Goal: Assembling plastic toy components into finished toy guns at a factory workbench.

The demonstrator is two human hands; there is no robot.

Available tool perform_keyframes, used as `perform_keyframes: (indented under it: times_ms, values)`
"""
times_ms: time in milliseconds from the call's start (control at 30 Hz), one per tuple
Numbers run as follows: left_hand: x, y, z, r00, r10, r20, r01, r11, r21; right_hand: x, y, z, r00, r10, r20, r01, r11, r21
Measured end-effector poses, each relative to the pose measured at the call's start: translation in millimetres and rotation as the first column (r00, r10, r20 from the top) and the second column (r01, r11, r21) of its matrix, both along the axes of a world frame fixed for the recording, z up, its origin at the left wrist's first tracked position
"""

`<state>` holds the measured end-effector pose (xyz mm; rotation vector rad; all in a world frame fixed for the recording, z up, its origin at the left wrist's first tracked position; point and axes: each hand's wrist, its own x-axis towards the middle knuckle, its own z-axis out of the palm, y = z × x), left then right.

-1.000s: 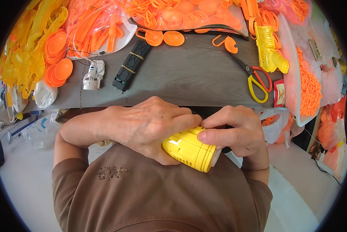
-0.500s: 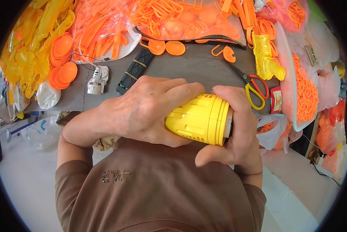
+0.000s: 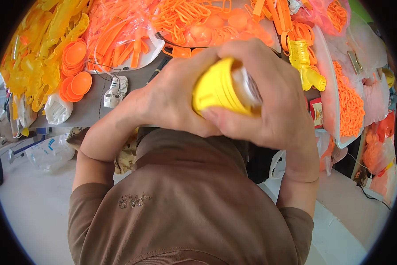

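Observation:
A yellow ribbed plastic housing (image 3: pixel 216 88), shaped like a cup, is held over the table's near edge. My left hand (image 3: pixel 172 95) is closed around its narrower side. My right hand (image 3: pixel 282 99) wraps its wide end, thumb pressed on the near rim and fingers arched over the far side. Inside the wide end sits a whitish, shiny part (image 3: pixel 248 86), partly covered by my right fingers and blurred. Left of my hands, a small white mechanism (image 3: pixel 115 91) with thin wires lies on the table. A black strip (image 3: pixel 158 70) shows only in part behind my left hand.
Orange discs (image 3: pixel 77 55) and yellow moulded parts (image 3: pixel 43 48) are piled at the left. Bags of orange pieces (image 3: pixel 119 26) fill the back. A yellow tubular part (image 3: pixel 301 64), a red packet (image 3: pixel 316 112) and a tub of orange links (image 3: pixel 349 106) stand at the right.
Both hands have lifted the yellow housing up and away from my body, turning its wide end more into view. My right thumb has moved onto its rim. The scissors are now hidden.

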<state>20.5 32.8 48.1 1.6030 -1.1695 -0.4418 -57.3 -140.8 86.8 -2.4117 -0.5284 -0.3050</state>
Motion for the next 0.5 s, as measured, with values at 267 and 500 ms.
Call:
perform_keyframes:
  times_ms: [267,500]
  values:
    - [22,36,-33,0.751,0.071,-0.656,-0.361,0.877,-0.317,1,-1,-18,0.965,-0.238,-0.111,0.261,0.813,0.52]
    - [20,41,-35,0.64,0.043,-0.768,-0.467,0.815,-0.343,-29,18,-75,0.94,0.092,-0.327,0.23,0.536,0.812]
